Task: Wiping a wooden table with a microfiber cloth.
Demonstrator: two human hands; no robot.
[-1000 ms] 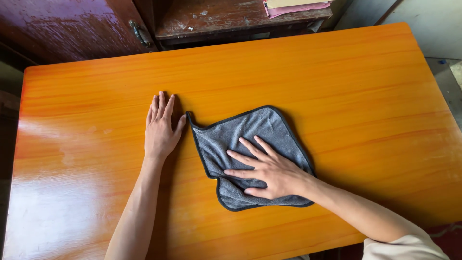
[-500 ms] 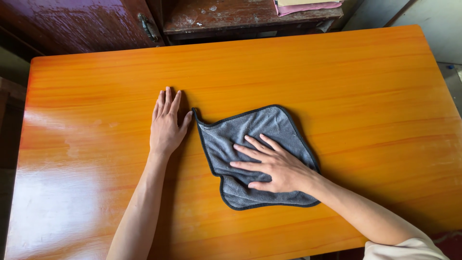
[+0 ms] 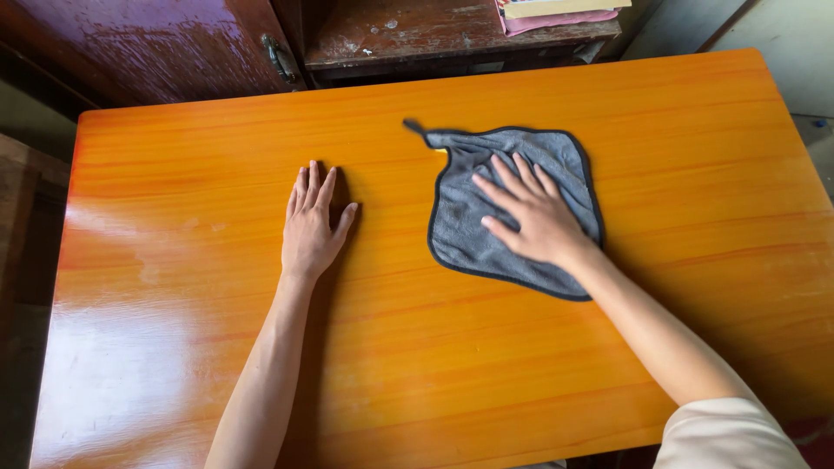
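Observation:
A grey cloth (image 3: 473,227) with a dark stitched edge lies spread on the glossy orange wooden table (image 3: 174,347), toward its far middle. My right hand (image 3: 534,213) presses flat on the cloth, fingers spread and pointing away from me. My left hand (image 3: 314,227) rests palm down on the bare tabletop to the left of the cloth, fingers nearly together, holding nothing. A hand's width of wood separates it from the cloth.
Behind the table stands a worn dark red-brown cabinet (image 3: 156,43) with a metal latch (image 3: 280,59). A pink and yellow stack of papers or folders (image 3: 556,13) lies on its shelf. Grey floor (image 3: 812,130) shows past the table's right edge.
My right hand has pushed the cloth away from me and to the right, toward the table's far edge. My left hand stays flat in the same spot.

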